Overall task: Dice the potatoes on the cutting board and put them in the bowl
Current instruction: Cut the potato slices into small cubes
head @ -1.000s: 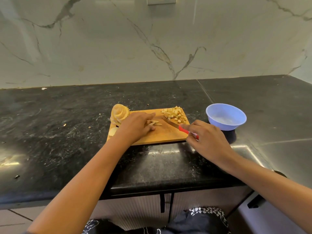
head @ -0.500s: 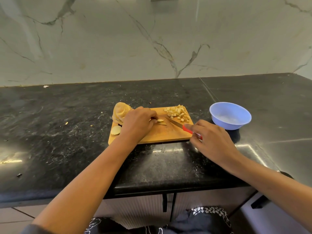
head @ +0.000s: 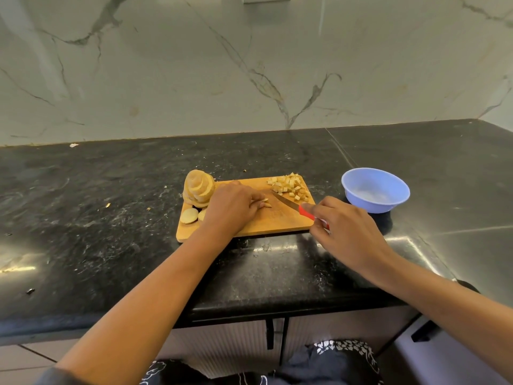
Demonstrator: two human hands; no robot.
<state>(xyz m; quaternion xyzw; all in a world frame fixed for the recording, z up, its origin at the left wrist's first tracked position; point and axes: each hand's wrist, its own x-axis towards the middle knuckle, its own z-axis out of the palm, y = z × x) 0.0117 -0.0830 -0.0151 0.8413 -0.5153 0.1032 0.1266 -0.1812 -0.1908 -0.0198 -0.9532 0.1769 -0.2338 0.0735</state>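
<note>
A wooden cutting board (head: 277, 220) lies on the black counter. A stack of potato slices (head: 198, 187) stands at its far left corner, with two loose slices (head: 189, 215) in front of it. A pile of diced potato (head: 290, 185) sits at the board's far right. My left hand (head: 231, 208) is curled over a few potato strips (head: 265, 203) at the board's middle, holding them down. My right hand (head: 347, 232) grips a red-handled knife (head: 288, 202), its blade angled toward the strips. A light blue bowl (head: 374, 190) stands to the right of the board and looks empty.
The counter (head: 111, 218) carries small potato scraps left of the board. A marble wall (head: 249, 65) rises behind it. Cabinet doors with a black handle (head: 270, 333) lie below the counter's front edge.
My left hand has curled tighter over the strips, covering more of them. The knife blade stays pointed at them from the right. The view has shifted slightly.
</note>
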